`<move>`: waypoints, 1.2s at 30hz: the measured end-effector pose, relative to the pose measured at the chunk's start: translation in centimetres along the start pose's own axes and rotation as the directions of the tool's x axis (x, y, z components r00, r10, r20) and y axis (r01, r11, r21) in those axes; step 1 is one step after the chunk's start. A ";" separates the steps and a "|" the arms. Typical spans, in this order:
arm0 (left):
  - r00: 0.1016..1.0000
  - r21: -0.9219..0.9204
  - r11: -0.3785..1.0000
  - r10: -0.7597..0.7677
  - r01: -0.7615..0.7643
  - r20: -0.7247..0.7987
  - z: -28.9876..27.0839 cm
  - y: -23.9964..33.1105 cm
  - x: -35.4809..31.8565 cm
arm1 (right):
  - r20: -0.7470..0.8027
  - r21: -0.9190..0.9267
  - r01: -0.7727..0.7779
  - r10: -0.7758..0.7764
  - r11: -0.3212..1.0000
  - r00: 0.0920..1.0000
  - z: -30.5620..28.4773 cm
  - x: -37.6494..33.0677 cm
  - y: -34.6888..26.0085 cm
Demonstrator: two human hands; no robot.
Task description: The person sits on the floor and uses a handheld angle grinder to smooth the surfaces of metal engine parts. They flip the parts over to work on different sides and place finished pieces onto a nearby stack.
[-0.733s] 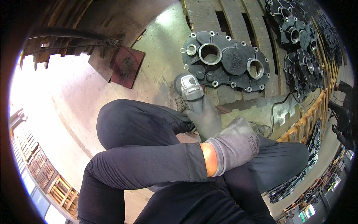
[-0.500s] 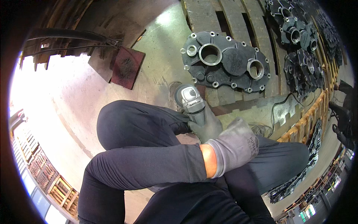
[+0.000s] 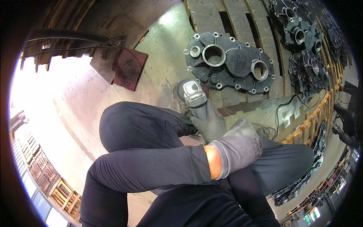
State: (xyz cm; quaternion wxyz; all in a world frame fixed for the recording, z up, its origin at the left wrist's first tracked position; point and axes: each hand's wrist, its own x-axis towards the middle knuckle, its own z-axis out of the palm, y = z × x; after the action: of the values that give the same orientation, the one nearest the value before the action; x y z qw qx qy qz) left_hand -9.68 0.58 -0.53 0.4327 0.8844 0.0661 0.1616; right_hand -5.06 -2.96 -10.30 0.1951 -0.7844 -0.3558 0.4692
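My right hand (image 3: 211,126), in a grey work glove, is wrapped round the body of an angle grinder (image 3: 193,92). The grinder's silver head points up and away, its disc side close to my shoe. My left forearm crosses my lap, and my gloved left hand (image 3: 240,147) lies over my right wrist. Its fingers curl under out of sight, so what they hold is hidden. Beyond the grinder, a dark cast gearbox cover (image 3: 238,64) with bright machined bores and bolt bosses lies flat on a wooden pallet (image 3: 204,17).
More castings (image 3: 308,68) are stacked at the right. A dark cable (image 3: 277,117) runs along the floor by the pallet. At far left lies a dusty red mat (image 3: 129,70). A co-worker in dark clothes (image 3: 349,117) is at the right edge.
The grinder and my right hand have shifted slightly, with the head tilting a little. My left hand stays nearly still. At the right edge, the co-worker's gloved hand has moved into clearer view.
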 end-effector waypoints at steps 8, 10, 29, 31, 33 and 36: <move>1.000 -0.009 1.000 -0.027 0.027 0.002 1.9 -0.4 -0.1 | -0.008 0.031 -0.002 0.002 1.000 1.000 0.4 -1.8 -1.2; 0.996 0.061 0.998 -0.027 0.022 0.085 1.9 -0.2 -0.3 | -0.066 0.125 0.076 -0.068 0.989 0.996 1.1 -1.5 -0.8; 0.840 -0.240 0.931 -0.109 0.273 0.531 2.5 -1.2 2.2 | -0.141 -0.089 0.081 -0.093 0.993 0.986 0.3 3.7 -3.6; 0.840 -0.262 0.921 -0.112 0.289 0.531 2.3 -1.5 2.3 | -0.127 -0.043 0.105 -0.109 0.994 0.986 0.7 3.8 -3.0; 0.835 -0.276 0.911 -0.118 0.306 0.537 2.0 -1.6 2.0 | -0.090 -0.035 0.098 -0.101 0.995 0.991 1.0 3.6 -2.8; 0.828 -0.298 0.898 -0.117 0.324 0.549 1.8 -1.7 1.9 | -0.025 -0.055 0.054 -0.055 0.997 0.998 0.8 3.3 -2.9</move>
State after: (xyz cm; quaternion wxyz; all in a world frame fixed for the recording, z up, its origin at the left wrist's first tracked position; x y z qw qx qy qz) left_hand -7.26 0.81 -2.48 0.6126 0.7803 0.0187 -0.1246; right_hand -5.82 1.41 -10.79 0.1911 -0.7855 -0.3870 0.4436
